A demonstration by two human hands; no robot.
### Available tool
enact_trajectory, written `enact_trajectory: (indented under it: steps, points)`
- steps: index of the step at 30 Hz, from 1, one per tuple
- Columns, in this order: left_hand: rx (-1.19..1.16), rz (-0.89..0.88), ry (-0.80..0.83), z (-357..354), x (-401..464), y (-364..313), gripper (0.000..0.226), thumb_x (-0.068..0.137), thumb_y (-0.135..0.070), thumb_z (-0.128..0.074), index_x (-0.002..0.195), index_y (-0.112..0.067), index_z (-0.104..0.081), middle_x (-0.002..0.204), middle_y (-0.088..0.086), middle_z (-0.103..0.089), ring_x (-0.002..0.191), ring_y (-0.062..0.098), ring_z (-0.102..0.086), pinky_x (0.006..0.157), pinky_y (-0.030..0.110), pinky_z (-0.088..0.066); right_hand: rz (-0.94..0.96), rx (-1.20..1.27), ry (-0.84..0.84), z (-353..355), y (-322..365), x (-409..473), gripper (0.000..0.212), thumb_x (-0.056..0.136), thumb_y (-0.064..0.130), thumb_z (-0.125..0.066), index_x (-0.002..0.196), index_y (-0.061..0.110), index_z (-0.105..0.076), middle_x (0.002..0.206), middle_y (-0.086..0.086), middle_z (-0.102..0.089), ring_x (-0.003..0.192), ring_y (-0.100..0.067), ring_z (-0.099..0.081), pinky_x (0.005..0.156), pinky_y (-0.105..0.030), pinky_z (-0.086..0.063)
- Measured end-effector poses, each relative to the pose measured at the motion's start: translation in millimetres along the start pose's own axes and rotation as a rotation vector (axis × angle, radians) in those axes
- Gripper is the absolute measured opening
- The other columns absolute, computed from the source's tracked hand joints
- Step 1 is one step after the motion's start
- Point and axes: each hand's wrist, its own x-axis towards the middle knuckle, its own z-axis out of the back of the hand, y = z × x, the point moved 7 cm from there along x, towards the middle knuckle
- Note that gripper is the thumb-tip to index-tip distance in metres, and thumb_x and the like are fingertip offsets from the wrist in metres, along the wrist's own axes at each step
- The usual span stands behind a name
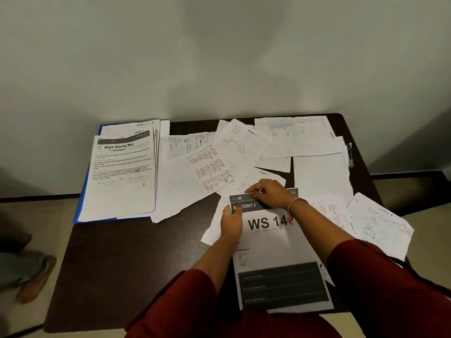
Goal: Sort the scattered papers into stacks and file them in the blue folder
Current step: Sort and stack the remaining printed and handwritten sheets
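Two hands are on one printed page [273, 242], the one that says "WS 14". My left hand [231, 223] pinches its left edge, thumb on top. My right hand [271, 193] is closed on its top edge, fingers curled over.

I think this page is very light and bendy. It could flop, crease or tear if I pull hard, and it could slide on the dark table [136, 252]. Holding it at two edges, like now, should keep it flat.

Its long side runs away from me, a bit tilted, with the top pointing to the wall. It lies near me, over some lined sheets [195, 172].

Far left sits the blue folder [84, 191], open, with a neat stack [122, 174] on it.
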Motion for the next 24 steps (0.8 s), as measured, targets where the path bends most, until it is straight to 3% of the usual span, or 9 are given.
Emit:
enact_trajectory:
  steps: [4, 9, 13, 15, 17, 20, 22, 24]
  points:
    - [0.017, -0.027, -0.025, -3.2, -0.6, -3.1, 0.025, 0.102, -0.030, -0.041, 0.121, -0.015, -0.046, 0.103, 0.013, -0.069, 0.087, 0.024, -0.069, 0.061, 0.027, -0.053, 0.000, 0.060, 0.015, -2.3, -3.9, 1.0, 0.026, 0.094, 0.017, -0.053, 0.114, 0.024, -0.068, 0.111, 0.000, -0.069, 0.102, -0.015, -0.060, 0.092, -0.037, -0.048]
    - [0.038, -0.107, -0.096, 4.8, 1.6, -15.7, 0.024, 0.102, -0.026, -0.042, 0.119, -0.012, -0.049, 0.103, 0.015, -0.067, 0.086, 0.025, -0.068, 0.069, 0.033, -0.057, 0.038, 0.061, 0.047, 3.1, -4.5, 2.2, 0.026, 0.093, 0.025, -0.056, 0.116, 0.019, -0.066, 0.113, 0.000, -0.067, 0.102, -0.013, -0.059, 0.089, -0.029, -0.047]
    - [-0.010, -0.209, -0.134, 22.0, 2.2, -31.0, 0.022, 0.101, -0.020, -0.044, 0.116, -0.007, -0.055, 0.100, 0.007, -0.066, 0.078, 0.011, -0.061, 0.059, 0.020, -0.046, -0.034, -0.105, 0.081, 28.1, -32.1, -3.8, 0.033, 0.082, 0.043, -0.069, 0.101, 0.016, -0.070, 0.088, 0.006, -0.062, 0.084, -0.011, -0.054, 0.072, -0.025, -0.041]
    - [-0.017, -0.241, -0.150, 32.4, 2.1, -36.1, 0.022, 0.101, -0.020, -0.044, 0.114, -0.007, -0.057, 0.090, -0.001, -0.064, 0.075, 0.007, -0.059, 0.055, 0.015, -0.042, -0.079, 0.033, 0.080, 40.7, -50.4, -14.4, 0.028, 0.080, 0.038, -0.073, 0.094, 0.014, -0.071, 0.084, 0.002, -0.064, 0.079, -0.011, -0.057, 0.068, -0.021, -0.043]
    - [-0.070, -0.241, -0.160, 41.9, 1.6, -38.8, 0.020, 0.102, -0.019, -0.043, 0.112, -0.009, -0.057, 0.087, -0.004, -0.064, 0.075, 0.008, -0.060, 0.051, 0.012, -0.044, -0.148, 0.370, 0.058, 47.4, -68.4, -28.8, 0.020, 0.080, 0.028, -0.075, 0.090, 0.011, -0.071, 0.088, -0.004, -0.069, 0.079, -0.013, -0.063, 0.071, -0.021, -0.050]
    - [-0.143, -0.218, -0.160, 51.6, 1.1, -41.0, 0.020, 0.102, -0.019, -0.043, 0.112, -0.012, -0.058, 0.096, 0.002, -0.068, 0.083, 0.013, -0.065, 0.060, 0.017, -0.047, -0.214, 0.770, 0.147, 26.8, -82.2, -44.2, 0.018, 0.083, 0.023, -0.072, 0.093, 0.009, -0.067, 0.087, -0.004, -0.068, 0.082, -0.018, -0.060, 0.091, -0.038, -0.053]
    - [-0.176, -0.217, -0.157, 53.9, 3.9, -43.6, 0.020, 0.101, -0.018, -0.044, 0.112, -0.011, -0.059, 0.105, 0.010, -0.070, 0.093, 0.023, -0.067, 0.072, 0.028, -0.052, -0.242, 0.760, 0.199, 5.3, -83.7, -51.0, 0.027, 0.084, 0.030, -0.070, 0.092, 0.006, -0.060, 0.078, -0.001, -0.062, 0.073, -0.015, -0.056, 0.085, -0.037, -0.050]
    - [-0.196, -0.223, -0.172, 62.9, 7.3, -47.5, 0.019, 0.100, -0.018, -0.044, 0.108, -0.012, -0.061, 0.105, 0.011, -0.070, 0.095, 0.026, -0.067, 0.081, 0.035, -0.053, -0.258, 0.772, 0.227, -18.5, -81.5, -54.4, 0.041, 0.083, 0.037, -0.069, 0.097, 0.000, -0.056, 0.085, -0.013, -0.060, 0.076, -0.020, -0.051, 0.081, -0.036, -0.046]
